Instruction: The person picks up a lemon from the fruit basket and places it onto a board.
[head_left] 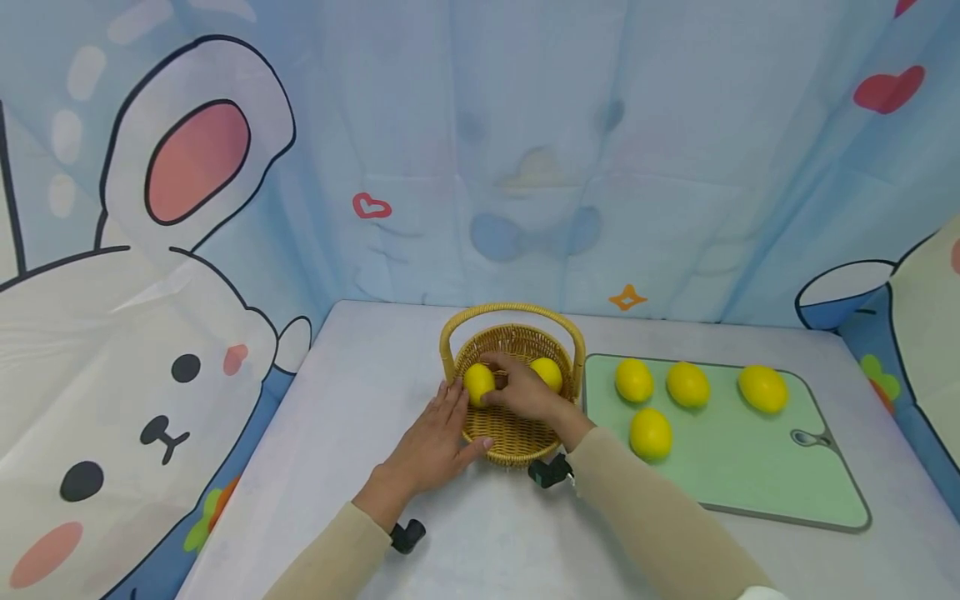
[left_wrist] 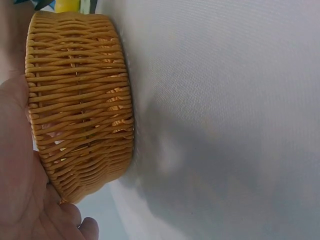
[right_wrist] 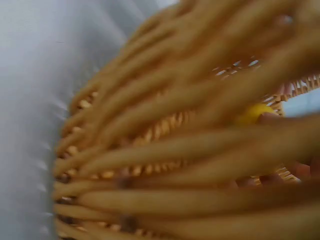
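Note:
A wicker basket [head_left: 517, 433] with an arched handle stands near the middle of the table. My right hand [head_left: 525, 392] reaches into it and grips a yellow lemon [head_left: 478, 383] by the basket's left wall, thumb and fingers on its right side. Partly behind this hand sits a second lemon [head_left: 547, 372]. My left hand [head_left: 429, 442] rests against the basket's left and near side, its fingers along the left rim and its thumb at the near rim. The left wrist view shows the woven wall [left_wrist: 82, 100] beside that palm. Through blurred weave, the right wrist view shows a lemon [right_wrist: 254, 114].
Right of the basket lies a light green cutting board [head_left: 750, 467] with a grey edge. Several lemons are on its far and left parts, among them a near one [head_left: 651, 433] and a far right one [head_left: 763, 389]. A printed curtain [head_left: 420, 133] hangs behind the white table [head_left: 360, 375].

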